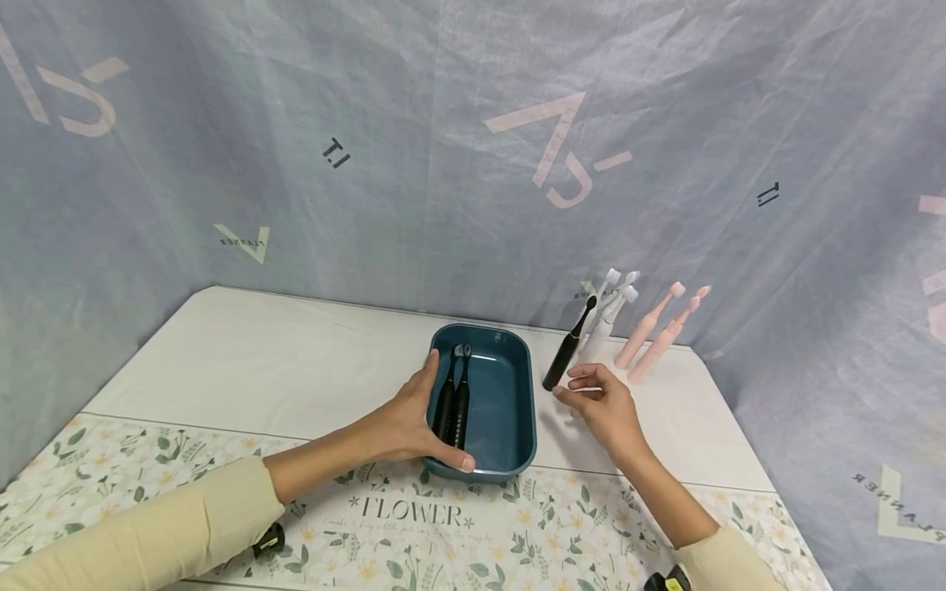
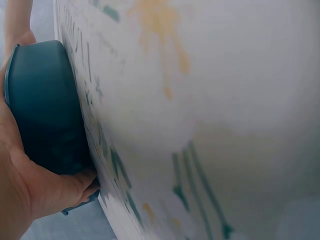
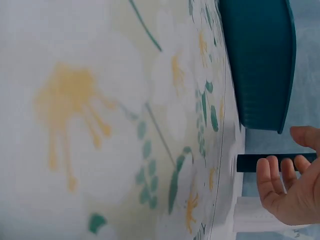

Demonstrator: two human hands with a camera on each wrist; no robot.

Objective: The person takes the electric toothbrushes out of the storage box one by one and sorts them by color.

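My left hand (image 1: 410,419) grips the left side of a dark teal plastic bin (image 1: 534,410); the thumb lies at its front rim, the other fingers along the left wall. Two black electric toothbrushes (image 1: 452,402) lie side by side inside, heads toward the back. Right of the bin, a third black toothbrush (image 1: 566,353) stands upright on the table. My right hand (image 1: 609,410) is beside its lower handle, thumb and fingers apart. In the right wrist view the fingers (image 3: 274,182) overlap the black handle (image 3: 247,163), with the thumb held away from it.
Behind the black toothbrush stand several white toothbrushes (image 1: 597,332), and right of those, several pink toothbrushes (image 1: 650,332). A floral cloth (image 1: 222,468) covers the front of the white table (image 1: 310,353). Grey-blue curtain (image 1: 414,164) hangs behind and at both sides.
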